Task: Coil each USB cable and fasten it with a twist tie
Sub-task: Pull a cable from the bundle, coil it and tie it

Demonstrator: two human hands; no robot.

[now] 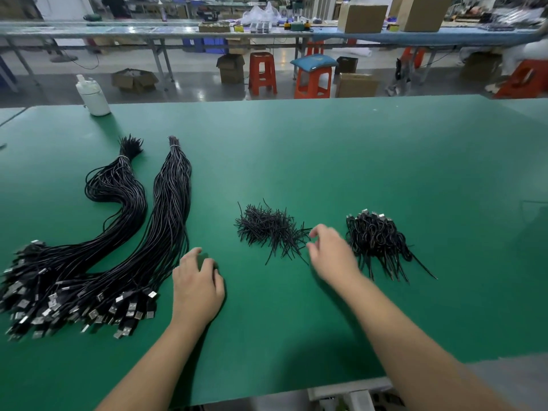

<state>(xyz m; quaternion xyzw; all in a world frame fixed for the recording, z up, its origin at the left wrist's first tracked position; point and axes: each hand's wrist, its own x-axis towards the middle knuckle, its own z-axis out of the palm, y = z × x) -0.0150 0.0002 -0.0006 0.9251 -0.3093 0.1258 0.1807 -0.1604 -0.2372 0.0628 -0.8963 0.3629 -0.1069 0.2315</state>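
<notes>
Two long bundles of uncoiled black USB cables (124, 232) lie on the left of the green table (326, 149), their silver plugs fanned out toward me. A loose heap of black twist ties (267, 228) sits mid-table. To its right lies a pile of coiled, tied cables (375, 238). My left hand (197, 289) hovers just right of the cable bundles with fingers bent down, holding nothing that I can see. My right hand (332, 253) is blurred, fingers loosely curled, at the right edge of the twist ties and beside the coiled pile.
A white plastic bottle (92, 96) stands at the table's far left edge. Beyond the table are orange stools (262, 73), cardboard boxes (357, 84) and a long workbench (207, 31).
</notes>
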